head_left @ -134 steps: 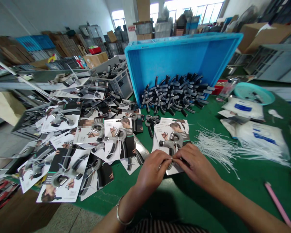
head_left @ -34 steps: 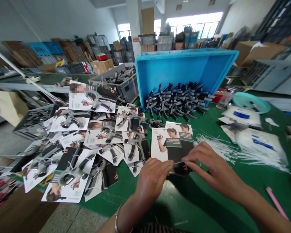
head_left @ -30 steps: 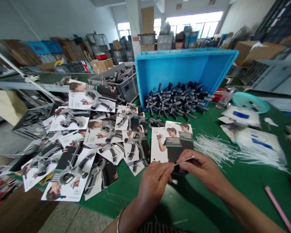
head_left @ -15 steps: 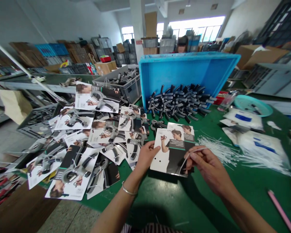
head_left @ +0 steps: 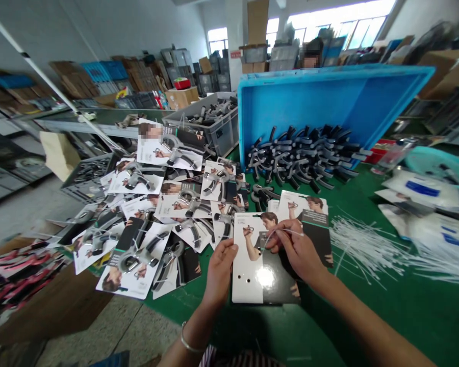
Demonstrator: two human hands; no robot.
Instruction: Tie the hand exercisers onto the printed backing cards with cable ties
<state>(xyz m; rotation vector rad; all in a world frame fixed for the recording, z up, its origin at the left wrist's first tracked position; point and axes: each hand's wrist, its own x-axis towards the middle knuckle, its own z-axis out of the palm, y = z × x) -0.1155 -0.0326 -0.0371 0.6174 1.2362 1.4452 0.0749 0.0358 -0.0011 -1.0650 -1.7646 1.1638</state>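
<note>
My left hand grips the left edge of a printed card, which shows a person's picture and small punched holes. Over the card's upper right part, my right hand pinches a thin white zip tie, its end at the card's face. Behind lies another card on the green table. A bundle of white zip ties is spread to the right of my right hand. Left of my left hand, several cards with grey and black hand grips fastened on them lie in a pile.
A tilted blue bin with many hand grips stands beyond the cards. Behind the pile is a grey crate of grips. Plastic bags and a turquoise basin are at the right. Another person's head shows behind the bin.
The view has turned to the left. The held card is now lower and apart from the card behind it. My right hand has brought the zip tie over the card's face.
</note>
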